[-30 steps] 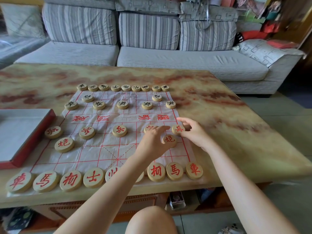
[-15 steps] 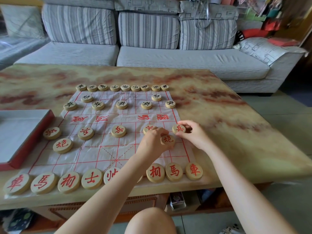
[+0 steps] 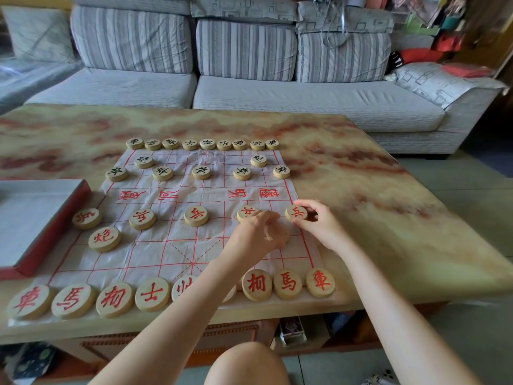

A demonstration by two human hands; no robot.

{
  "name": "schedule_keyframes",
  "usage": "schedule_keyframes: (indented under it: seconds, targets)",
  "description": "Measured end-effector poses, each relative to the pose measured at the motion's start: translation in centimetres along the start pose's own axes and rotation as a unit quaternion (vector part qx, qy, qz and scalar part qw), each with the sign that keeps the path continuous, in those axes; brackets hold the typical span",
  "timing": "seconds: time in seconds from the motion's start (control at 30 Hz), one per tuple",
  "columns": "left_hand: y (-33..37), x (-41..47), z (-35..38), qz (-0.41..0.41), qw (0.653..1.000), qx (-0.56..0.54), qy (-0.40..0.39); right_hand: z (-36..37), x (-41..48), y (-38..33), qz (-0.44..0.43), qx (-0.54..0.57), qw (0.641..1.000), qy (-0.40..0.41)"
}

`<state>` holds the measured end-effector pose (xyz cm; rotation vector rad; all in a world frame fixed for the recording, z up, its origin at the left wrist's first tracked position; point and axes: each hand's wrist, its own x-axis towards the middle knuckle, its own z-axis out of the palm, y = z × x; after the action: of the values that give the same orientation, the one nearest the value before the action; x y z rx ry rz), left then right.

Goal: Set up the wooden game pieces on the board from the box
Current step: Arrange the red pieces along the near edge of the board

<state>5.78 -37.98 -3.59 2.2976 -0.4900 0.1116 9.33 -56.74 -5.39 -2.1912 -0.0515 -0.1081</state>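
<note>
Gripping anything, the person's right hand (image 3: 319, 225)? asks the first.

It pinches the red soldier piece (image 3: 296, 213) at the right edge of the board (image 3: 166, 245), replies the second. The fingers reach over the far rim, the thumb sits at the near rim, and the piece lies flat on the sheet.

And the left hand (image 3: 256, 236)? asks the first.

Its fingers curl round a pale wooden disc (image 3: 269, 234) just beside that soldier, on the side nearer the person, says the second. Only a blurred sliver of rim shows, so its character cannot be read. The knuckles also cover part of the next soldier (image 3: 245, 211) in the row.

Where do the other pieces stand?

Three more red soldiers (image 3: 196, 215) run leftward along the same row, with a red cannon (image 3: 104, 238) near the leftmost. The near row (image 3: 152, 294) of red pieces lines the board's closest edge, partly hidden under the left forearm. The black pieces (image 3: 201, 172) fill the far side.

And the box?

The box (image 3: 41, 218) lies open at the left end of the table (image 3: 388, 218), just beside the board, grey inside with a red wall. A grey sofa (image 3: 305, 98) stands behind.
</note>
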Motion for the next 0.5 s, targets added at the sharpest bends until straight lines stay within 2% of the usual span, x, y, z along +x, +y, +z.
schedule_keyframes:
  seconds: [0.33,0.43,0.5]
  targets:
    - [-0.2,-0.6,-0.8,0.012,1.000,-0.015,0.011,-0.1,-0.6,-0.8,0.007,0.000,1.000,-0.010]
    - [-1.1,-1.1,-3.4,0.019,0.999,0.003,0.035,0.0,-1.1,-2.1,-0.030,-0.005,1.000,0.008]
    - [-2.4,-1.6,-5.8,-0.005,0.998,0.033,0.058,0.2,-1.5,-3.6,-0.055,-0.043,0.998,-0.011]
